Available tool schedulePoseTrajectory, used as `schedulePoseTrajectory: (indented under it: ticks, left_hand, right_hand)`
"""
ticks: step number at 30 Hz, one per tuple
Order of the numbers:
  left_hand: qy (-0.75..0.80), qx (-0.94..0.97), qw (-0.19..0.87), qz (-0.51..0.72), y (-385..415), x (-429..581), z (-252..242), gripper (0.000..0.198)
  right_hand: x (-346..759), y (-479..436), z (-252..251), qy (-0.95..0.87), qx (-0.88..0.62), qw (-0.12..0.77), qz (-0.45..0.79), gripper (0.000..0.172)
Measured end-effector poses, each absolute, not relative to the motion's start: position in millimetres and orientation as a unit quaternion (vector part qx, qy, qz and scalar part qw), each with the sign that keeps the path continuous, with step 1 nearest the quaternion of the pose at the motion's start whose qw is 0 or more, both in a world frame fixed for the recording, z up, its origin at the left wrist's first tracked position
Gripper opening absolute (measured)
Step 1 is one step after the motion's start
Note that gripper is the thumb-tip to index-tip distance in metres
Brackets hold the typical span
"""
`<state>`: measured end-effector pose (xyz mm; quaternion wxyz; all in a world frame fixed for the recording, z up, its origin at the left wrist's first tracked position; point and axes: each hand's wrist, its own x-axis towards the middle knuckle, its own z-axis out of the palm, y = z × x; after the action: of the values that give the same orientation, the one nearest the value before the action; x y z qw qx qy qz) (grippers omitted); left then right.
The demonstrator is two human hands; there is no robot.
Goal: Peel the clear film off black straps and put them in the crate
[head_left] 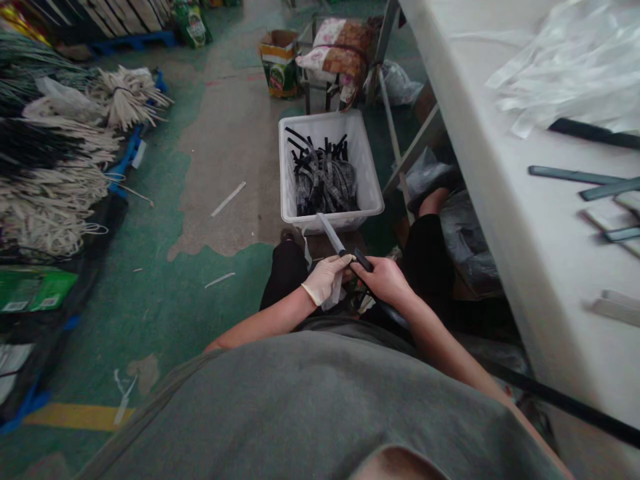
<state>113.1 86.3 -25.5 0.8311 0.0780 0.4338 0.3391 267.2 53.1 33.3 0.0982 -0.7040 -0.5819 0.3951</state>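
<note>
My left hand (pixel 326 279), in a pale glove, is closed with its fingertips pinching a long black strip (pixel 363 259). My bare right hand (pixel 387 280) is closed round the same strip, close beside the left. A greyish, flat length (pixel 329 230) runs forward from the left fingertips to the near rim of a white plastic bin (pixel 370 170). Inside the bin lies a tangled heap of black and grey strips (pixel 325 175). A black length (pixel 565 397) also stretches off at the lower right; its link to the held strip is hidden behind my arm.
To the right stands a white table (pixel 500 173) with black pieces (pixel 575 175) and clear plastic (pixel 585 60). Bundles of cord (pixel 55 180) lie on blue pallets at left. Behind the bin are a cushioned stool (pixel 335 57) and a carton (pixel 280 67). Scraps (pixel 229 199) litter the floor.
</note>
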Motion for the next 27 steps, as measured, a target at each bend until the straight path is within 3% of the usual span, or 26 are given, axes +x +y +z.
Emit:
schedulePoseTrajectory:
  ticks: [7,14,19,23,25,27]
  left_hand:
    - [0.435,0.029,0.825,0.361,97,98,-37,0.015]
    - [0.397,0.061,0.822,0.403,85,115,-24,0.019]
    - [0.347,0.093,0.842,0.402,80,114,-16,0.035]
    - [0.332,0.008,0.87,0.364,97,103,-17,0.064]
    - [0.355,-0.021,0.856,0.375,111,100,-18,0.055]
    - [0.395,-0.028,0.824,0.405,121,100,-18,0.034]
  right_hand:
    - [285,43,43,-0.607,-0.694,0.06,0.384,0.034]
    - [263,49,29,-0.6,-0.666,0.141,0.42,0.034]
    - [259,46,27,-0.558,-0.649,0.256,0.449,0.035]
    - [263,37,20,-0.539,-0.617,0.268,0.506,0.036]
    - [266,31,15,-0.536,-0.622,0.25,0.513,0.037]
    - [271,25,12,-0.542,-0.645,0.227,0.488,0.039]
